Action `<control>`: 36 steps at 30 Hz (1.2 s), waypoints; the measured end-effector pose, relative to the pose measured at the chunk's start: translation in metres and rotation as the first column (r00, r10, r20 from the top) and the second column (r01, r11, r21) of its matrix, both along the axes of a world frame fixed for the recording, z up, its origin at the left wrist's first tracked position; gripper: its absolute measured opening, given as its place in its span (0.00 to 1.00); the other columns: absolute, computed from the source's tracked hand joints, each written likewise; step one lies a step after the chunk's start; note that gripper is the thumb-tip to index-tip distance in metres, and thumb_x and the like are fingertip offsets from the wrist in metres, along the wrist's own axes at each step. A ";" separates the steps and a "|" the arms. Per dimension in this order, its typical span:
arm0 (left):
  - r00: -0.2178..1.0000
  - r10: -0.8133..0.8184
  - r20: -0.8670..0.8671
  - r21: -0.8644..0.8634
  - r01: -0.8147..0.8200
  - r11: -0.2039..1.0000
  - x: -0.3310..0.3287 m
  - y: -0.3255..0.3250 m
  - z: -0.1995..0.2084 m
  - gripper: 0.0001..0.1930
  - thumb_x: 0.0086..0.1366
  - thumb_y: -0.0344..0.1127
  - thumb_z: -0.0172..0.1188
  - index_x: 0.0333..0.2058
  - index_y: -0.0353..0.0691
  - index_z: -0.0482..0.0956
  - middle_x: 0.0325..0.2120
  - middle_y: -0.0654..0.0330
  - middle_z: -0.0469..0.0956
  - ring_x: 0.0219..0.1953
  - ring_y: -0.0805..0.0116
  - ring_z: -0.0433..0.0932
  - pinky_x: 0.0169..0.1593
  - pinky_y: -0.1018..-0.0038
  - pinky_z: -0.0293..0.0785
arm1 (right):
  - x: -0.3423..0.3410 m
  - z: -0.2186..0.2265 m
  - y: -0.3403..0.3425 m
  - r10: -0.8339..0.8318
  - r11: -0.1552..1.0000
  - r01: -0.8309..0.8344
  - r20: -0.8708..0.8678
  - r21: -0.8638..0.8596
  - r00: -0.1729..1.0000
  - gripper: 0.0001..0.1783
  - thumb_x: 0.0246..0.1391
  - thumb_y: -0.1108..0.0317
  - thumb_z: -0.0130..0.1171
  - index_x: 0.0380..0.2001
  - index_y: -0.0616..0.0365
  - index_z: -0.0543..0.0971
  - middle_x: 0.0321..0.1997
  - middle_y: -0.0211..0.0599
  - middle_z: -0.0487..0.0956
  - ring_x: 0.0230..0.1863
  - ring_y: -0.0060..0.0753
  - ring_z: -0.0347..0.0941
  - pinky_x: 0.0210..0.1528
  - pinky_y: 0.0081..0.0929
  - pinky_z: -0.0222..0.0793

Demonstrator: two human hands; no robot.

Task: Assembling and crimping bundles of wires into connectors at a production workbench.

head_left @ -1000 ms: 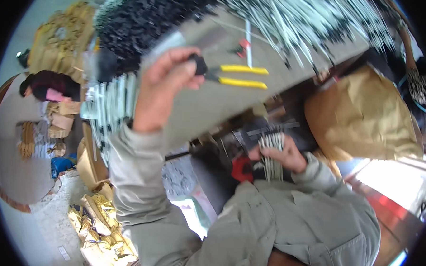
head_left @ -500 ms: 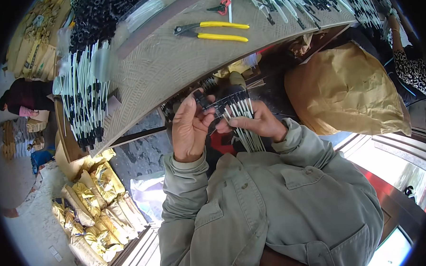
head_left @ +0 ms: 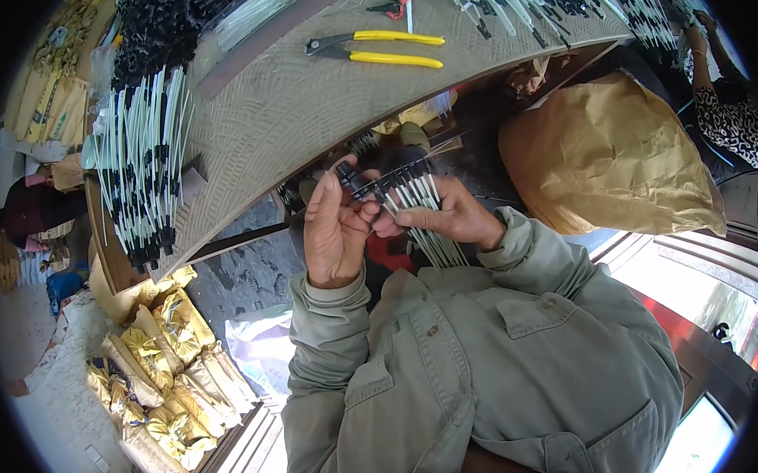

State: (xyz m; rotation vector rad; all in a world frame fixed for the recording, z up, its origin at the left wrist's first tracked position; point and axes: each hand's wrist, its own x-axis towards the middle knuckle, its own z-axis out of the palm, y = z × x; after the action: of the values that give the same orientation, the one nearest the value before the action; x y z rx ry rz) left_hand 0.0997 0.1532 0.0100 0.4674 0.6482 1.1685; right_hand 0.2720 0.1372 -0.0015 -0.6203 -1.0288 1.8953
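Note:
My right hand point(head_left: 446, 217) grips a bundle of white sleeved wires with black ends point(head_left: 415, 197), held below the edge of the workbench point(head_left: 306, 113). My left hand point(head_left: 332, 230) is raised beside it, its thumb and fingers pinching one small black end piece point(head_left: 348, 177) at the top of the bundle. Yellow-handled pliers point(head_left: 379, 49) lie on the bench above both hands, untouched. My grey-green jacket fills the lower middle.
Rows of white wires with black tips point(head_left: 143, 162) lie at the bench's left, more along its far edge point(head_left: 555, 0). Small red cutters point(head_left: 394, 1) sit behind the pliers. A large brown paper sack point(head_left: 612, 159) stands right; yellow bags point(head_left: 160, 364) lie on the floor left. Another person point(head_left: 31, 214) sits far left.
My left hand left the yellow pliers on the bench and came down to the wire bundle in my right hand. Its fingers now pinch a black end piece.

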 end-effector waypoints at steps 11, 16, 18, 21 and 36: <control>0.996 0.001 0.091 0.023 -0.003 1.000 0.000 -0.001 -0.006 0.19 0.66 0.40 0.47 0.49 0.32 0.66 0.35 0.56 0.74 0.32 0.73 0.73 0.37 0.79 0.71 | 0.000 0.001 -0.003 -0.011 1.000 0.011 -0.005 -0.024 1.000 0.18 0.54 0.77 0.50 0.48 0.68 0.66 0.41 0.48 0.76 0.43 0.39 0.74 0.47 0.30 0.72; 1.000 -0.007 0.010 0.040 0.007 0.999 -0.002 0.000 -0.006 0.19 0.66 0.39 0.46 0.50 0.32 0.65 0.36 0.54 0.74 0.32 0.72 0.74 0.37 0.79 0.73 | 0.001 0.004 -0.003 -0.003 1.000 0.003 0.006 -0.018 1.000 0.19 0.54 0.78 0.50 0.50 0.68 0.64 0.41 0.47 0.76 0.43 0.38 0.74 0.47 0.30 0.72; 1.000 -0.017 0.006 0.048 0.017 0.999 -0.003 0.000 -0.008 0.19 0.66 0.39 0.45 0.50 0.32 0.66 0.36 0.54 0.74 0.32 0.72 0.74 0.37 0.79 0.73 | 0.001 0.004 -0.004 0.005 1.000 -0.005 0.012 -0.004 1.000 0.21 0.54 0.77 0.49 0.52 0.68 0.63 0.41 0.47 0.76 0.43 0.38 0.74 0.47 0.29 0.71; 0.999 -0.037 -0.001 0.070 0.037 0.997 -0.004 0.000 -0.011 0.19 0.66 0.39 0.45 0.49 0.31 0.66 0.36 0.53 0.75 0.32 0.72 0.75 0.38 0.79 0.73 | -0.001 0.003 -0.004 -0.020 1.000 0.020 0.004 -0.012 1.000 0.22 0.54 0.77 0.49 0.53 0.68 0.62 0.41 0.47 0.76 0.43 0.37 0.75 0.47 0.28 0.71; 1.000 -0.022 -0.007 0.090 0.022 0.996 0.001 0.002 -0.013 0.19 0.66 0.38 0.46 0.50 0.31 0.65 0.35 0.57 0.75 0.33 0.74 0.75 0.39 0.80 0.73 | 0.002 0.003 0.000 -0.024 1.000 0.024 0.009 0.000 1.000 0.16 0.54 0.75 0.51 0.47 0.68 0.68 0.39 0.47 0.77 0.42 0.35 0.75 0.45 0.27 0.71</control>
State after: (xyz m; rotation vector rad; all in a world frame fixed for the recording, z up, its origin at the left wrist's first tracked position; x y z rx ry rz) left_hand 0.1003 0.1551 -0.0032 0.5534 0.5956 1.1796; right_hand 0.2736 0.1367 0.0015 -0.6395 -1.0225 1.8730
